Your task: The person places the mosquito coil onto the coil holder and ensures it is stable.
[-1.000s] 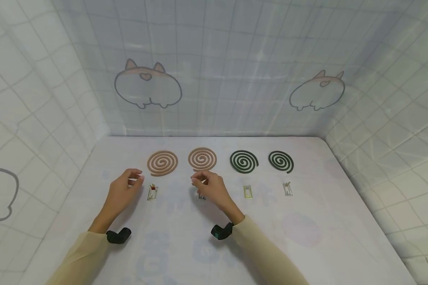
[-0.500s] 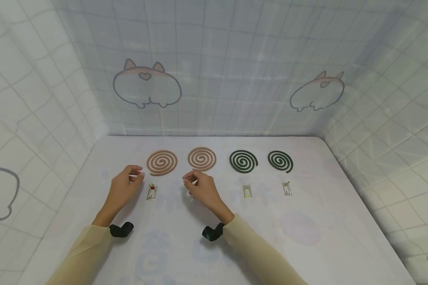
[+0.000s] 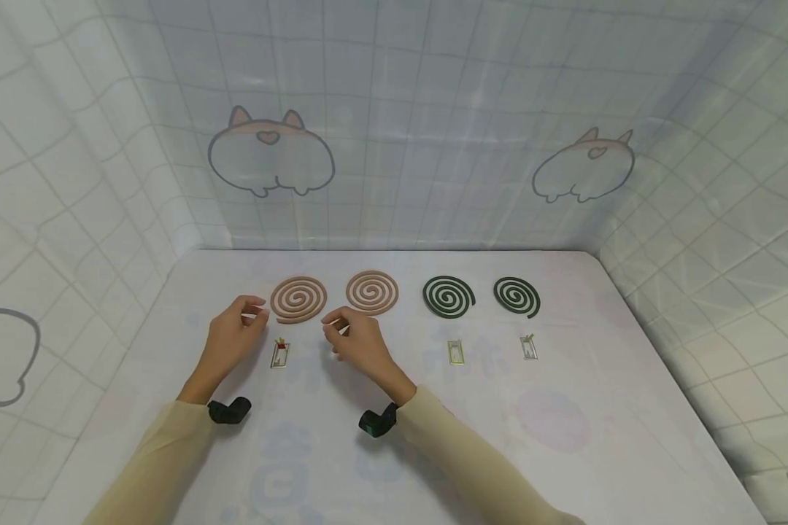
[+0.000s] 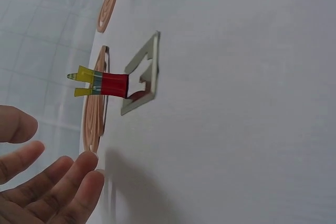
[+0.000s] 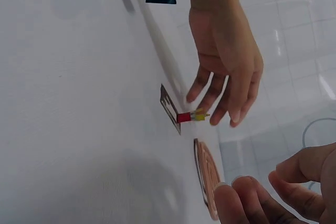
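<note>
My left hand (image 3: 231, 334) hovers just left of a small metal coil stand (image 3: 279, 354), fingers loosely bent and holding nothing. In the left wrist view the stand's upright prong (image 4: 113, 83) looks red and yellow above its flat frame. To the right of that stand, my right hand (image 3: 362, 344) hangs over the table, thumb and fingertips (image 5: 244, 184) curved with nothing between them. It covers the spot where a second stand showed. Behind the left stand lies one tan mosquito coil (image 3: 298, 299); another tan coil (image 3: 372, 292) lies just beyond my right hand.
Two dark green mosquito coils (image 3: 449, 297) continue the row rightward. In front of them lie a yellowish stand (image 3: 456, 352) and a silvery stand (image 3: 528, 347). Cloth walls with a grid print (image 3: 433, 146) enclose the white tabletop (image 3: 466, 445) at the back and sides.
My right hand has moved left, away from over the second stand, toward the leftmost one. My left hand has shifted slightly forward. Coils and visible stands have stayed in place.
</note>
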Demonstrator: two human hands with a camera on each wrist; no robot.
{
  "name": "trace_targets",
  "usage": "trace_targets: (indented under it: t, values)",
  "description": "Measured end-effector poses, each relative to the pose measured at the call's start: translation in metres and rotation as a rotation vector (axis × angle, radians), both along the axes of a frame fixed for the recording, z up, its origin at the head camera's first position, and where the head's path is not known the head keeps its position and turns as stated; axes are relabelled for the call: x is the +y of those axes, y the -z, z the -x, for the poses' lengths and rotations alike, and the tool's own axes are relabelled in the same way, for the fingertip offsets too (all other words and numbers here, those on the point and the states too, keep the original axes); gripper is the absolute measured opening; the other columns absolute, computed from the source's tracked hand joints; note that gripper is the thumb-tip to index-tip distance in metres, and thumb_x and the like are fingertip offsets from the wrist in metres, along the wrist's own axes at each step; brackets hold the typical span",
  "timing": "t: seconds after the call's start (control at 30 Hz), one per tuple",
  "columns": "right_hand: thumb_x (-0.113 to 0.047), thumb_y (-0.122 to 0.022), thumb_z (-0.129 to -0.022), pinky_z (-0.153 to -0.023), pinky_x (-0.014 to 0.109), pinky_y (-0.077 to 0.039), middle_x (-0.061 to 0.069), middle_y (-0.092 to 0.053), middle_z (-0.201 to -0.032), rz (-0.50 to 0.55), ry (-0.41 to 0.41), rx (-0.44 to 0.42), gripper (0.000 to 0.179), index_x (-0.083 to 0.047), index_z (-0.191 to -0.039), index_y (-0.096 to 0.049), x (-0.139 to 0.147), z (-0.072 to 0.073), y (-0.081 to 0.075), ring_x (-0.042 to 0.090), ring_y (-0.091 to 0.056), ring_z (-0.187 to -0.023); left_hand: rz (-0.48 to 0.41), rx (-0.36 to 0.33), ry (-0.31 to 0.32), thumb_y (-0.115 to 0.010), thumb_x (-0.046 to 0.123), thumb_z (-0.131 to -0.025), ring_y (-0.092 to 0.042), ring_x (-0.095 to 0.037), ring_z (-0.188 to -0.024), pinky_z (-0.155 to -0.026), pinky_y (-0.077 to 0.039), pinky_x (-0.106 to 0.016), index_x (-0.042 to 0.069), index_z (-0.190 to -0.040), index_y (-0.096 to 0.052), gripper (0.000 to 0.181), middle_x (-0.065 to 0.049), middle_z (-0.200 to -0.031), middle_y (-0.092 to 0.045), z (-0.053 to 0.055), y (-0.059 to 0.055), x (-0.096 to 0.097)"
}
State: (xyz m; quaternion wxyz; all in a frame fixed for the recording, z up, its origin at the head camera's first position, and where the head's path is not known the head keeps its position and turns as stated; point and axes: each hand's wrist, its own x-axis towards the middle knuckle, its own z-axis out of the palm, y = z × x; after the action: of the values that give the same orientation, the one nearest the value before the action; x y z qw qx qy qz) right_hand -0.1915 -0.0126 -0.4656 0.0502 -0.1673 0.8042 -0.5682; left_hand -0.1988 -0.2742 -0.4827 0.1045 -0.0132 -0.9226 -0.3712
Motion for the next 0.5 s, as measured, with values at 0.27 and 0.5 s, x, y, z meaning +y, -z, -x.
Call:
trace_targets:
  t: [0.27, 0.5]
  values:
    - [-0.016, -0.064, -0.102, -0.051, 0.025, -0.056, -0.001, -0.069, -0.093, -0.050, -0.011, 0.003, 0.027, -0.004, -0.125, -0.067, -0.016, 0.005, 0.004, 0.021, -0.071, -0.063, -0.031, -0.024, 0.022, -0.061, 0.024, -0.105, -0.069, -0.038, -0.098, -0.075, -0.057, -0.044, 0.004, -0.133, -0.059, 0.035, -0.024, -0.119, -0.067, 0.007, -0.001, -0.003]
    - [-0.019, -0.064, -0.102, -0.051, 0.024, -0.055, -0.001, -0.070, -0.094, -0.073, -0.046, -0.011, 0.032, -0.005, -0.132, -0.062, -0.028, 0.011, 0.007, 0.018, -0.070, -0.062, -0.188, -0.151, 0.024, -0.066, 0.030, -0.103, -0.068, -0.036, -0.102, -0.068, -0.059, -0.030, 0.006, -0.144, -0.053, 0.049, -0.024, -0.130, -0.061, 0.011, -0.008, -0.007]
